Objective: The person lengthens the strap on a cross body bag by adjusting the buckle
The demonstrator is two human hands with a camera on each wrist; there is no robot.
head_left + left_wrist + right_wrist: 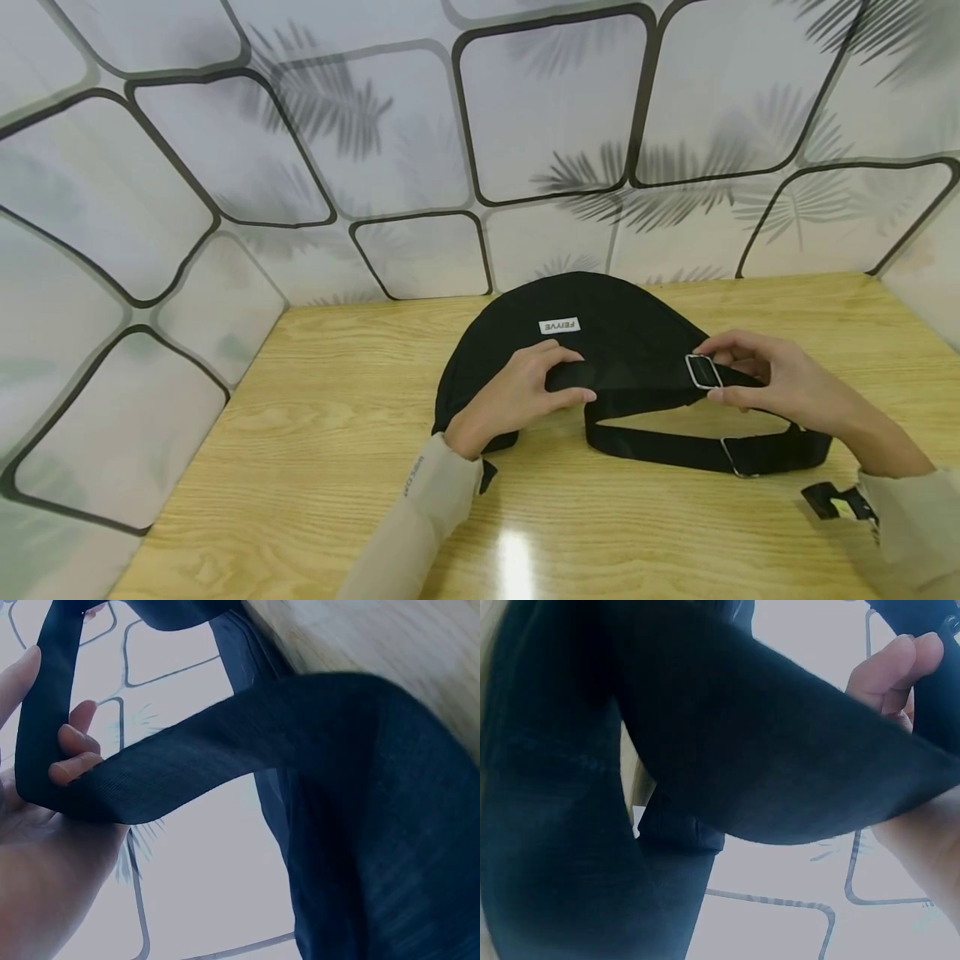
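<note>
A black half-moon waist bag lies on the table with its white label upside down to me. In the head view my left hand holds the bag's black strap, thumb and fingers on either side of it. The left wrist view shows the strap passing through the curled fingers. My right hand pinches the strap beside a silver slider buckle. Below, the strap hangs in a loop with a second metal slider. A wide strap fold covers much of the right wrist view.
A black clip sits near the right sleeve. Another dark strap end pokes out beside the left sleeve. The wood-grain table meets patterned fabric walls at the back and left.
</note>
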